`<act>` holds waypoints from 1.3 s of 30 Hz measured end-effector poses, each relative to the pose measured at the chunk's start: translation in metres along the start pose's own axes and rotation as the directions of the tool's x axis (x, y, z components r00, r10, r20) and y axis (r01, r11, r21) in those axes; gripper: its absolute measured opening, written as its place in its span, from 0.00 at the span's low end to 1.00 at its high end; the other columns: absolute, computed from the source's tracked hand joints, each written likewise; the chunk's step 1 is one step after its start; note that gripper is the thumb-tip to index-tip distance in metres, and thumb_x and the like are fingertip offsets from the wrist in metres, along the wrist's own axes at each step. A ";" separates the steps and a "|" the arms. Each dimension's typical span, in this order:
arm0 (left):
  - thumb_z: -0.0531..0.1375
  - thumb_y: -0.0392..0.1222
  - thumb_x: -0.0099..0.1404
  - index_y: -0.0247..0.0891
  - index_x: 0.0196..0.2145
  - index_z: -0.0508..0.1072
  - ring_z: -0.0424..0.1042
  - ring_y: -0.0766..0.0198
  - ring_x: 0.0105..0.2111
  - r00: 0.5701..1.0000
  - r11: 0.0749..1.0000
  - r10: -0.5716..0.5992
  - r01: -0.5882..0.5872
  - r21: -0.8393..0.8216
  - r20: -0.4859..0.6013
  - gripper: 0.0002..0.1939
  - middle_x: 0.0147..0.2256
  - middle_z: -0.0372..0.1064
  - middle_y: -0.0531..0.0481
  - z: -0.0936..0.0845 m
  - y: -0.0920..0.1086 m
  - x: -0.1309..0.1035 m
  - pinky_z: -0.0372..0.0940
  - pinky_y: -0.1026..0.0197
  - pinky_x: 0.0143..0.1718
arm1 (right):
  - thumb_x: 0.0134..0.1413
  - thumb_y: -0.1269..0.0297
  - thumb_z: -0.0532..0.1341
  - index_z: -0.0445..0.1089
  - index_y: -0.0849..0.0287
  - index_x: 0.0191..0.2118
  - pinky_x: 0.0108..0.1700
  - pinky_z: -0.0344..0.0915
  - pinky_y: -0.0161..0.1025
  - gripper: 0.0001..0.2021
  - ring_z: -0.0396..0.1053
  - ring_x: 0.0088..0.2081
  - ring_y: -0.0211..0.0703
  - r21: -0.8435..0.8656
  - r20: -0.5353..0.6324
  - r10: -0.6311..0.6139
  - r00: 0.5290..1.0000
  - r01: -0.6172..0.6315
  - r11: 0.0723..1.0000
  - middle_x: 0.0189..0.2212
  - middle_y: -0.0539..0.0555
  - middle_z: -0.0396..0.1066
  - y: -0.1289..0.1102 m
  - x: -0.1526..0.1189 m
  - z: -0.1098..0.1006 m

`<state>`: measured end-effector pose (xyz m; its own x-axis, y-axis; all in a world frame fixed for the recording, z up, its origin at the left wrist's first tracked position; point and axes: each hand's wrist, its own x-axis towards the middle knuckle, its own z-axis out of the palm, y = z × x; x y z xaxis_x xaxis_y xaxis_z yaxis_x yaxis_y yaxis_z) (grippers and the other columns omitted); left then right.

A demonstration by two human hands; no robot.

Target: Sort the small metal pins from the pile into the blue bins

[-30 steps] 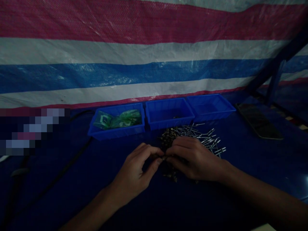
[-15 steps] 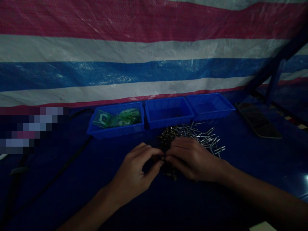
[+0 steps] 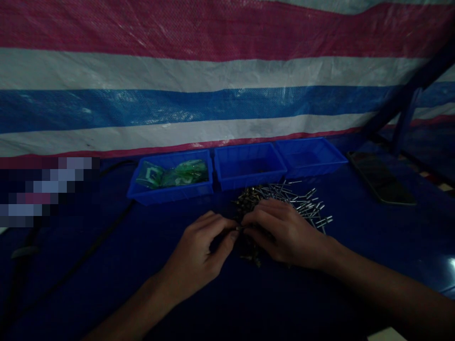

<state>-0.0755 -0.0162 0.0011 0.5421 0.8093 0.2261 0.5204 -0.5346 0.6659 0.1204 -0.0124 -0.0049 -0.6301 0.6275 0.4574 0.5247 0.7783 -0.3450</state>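
Thumb and forefinger of my left hand (image 3: 208, 244) are pinched together on a tiny part, too small and dark to name. My right hand (image 3: 280, 229) meets it from the right, its fingers closed at the same spot. What the right fingertips hold, if anything, is hidden. Behind and beneath my right hand lies a heap of silvery pop rivets (image 3: 309, 203) with thin shanks. Against its left side sit small brassy-dark metal pieces (image 3: 247, 196), and a few more dark pieces (image 3: 253, 259) lie below the fingertips.
Three blue bins stand in a row behind the heap. The left bin (image 3: 170, 192) holds green-tinted plastic bags (image 3: 190, 171); the middle bin (image 3: 250, 180) and right bin (image 3: 313, 169) are beside it. A phone (image 3: 386, 182) lies right. A black cable (image 3: 95, 248) runs along the left.
My fingertips have shifted slightly left and up, and the right forefinger has lifted and bent a little. The heap and bins stay where they were.
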 end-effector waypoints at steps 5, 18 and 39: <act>0.52 0.37 0.64 0.38 0.32 0.70 0.65 0.65 0.32 0.997 1.000 0.014 -0.016 0.027 0.080 0.08 0.29 0.68 0.52 -0.001 0.001 -0.001 0.58 0.60 0.36 | 0.57 0.68 0.53 0.64 0.61 0.36 0.32 0.59 0.37 0.04 0.63 0.28 0.38 -0.027 -0.082 -0.005 0.997 0.003 1.000 0.26 0.52 0.68 0.004 0.001 -0.004; 0.55 0.38 0.61 0.40 0.32 0.68 0.61 0.63 0.35 0.961 0.973 0.029 -0.090 0.214 0.275 0.03 0.33 0.64 0.52 0.002 0.009 -0.006 0.51 0.57 0.37 | 0.56 0.61 0.55 0.68 0.59 0.35 0.27 0.57 0.35 0.09 0.61 0.20 0.35 -0.162 -0.621 0.297 0.725 -0.489 0.857 0.17 0.47 0.62 0.048 0.008 -0.018; 0.48 0.36 0.66 0.37 0.31 0.62 0.61 0.63 0.33 0.999 0.986 -0.034 0.031 0.163 0.019 0.07 0.31 0.63 0.50 0.006 -0.002 -0.004 0.56 0.58 0.34 | 0.55 0.62 0.56 0.68 0.59 0.39 0.34 0.54 0.39 0.09 0.61 0.32 0.40 -0.059 0.029 -0.056 0.998 0.058 0.997 0.27 0.53 0.67 -0.005 0.003 -0.011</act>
<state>-0.0746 -0.0196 -0.0059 0.5360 0.8226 0.1897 0.6378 -0.5418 0.5474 0.1223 -0.0147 0.0067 -0.6749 0.5830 0.4523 0.5202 0.8107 -0.2688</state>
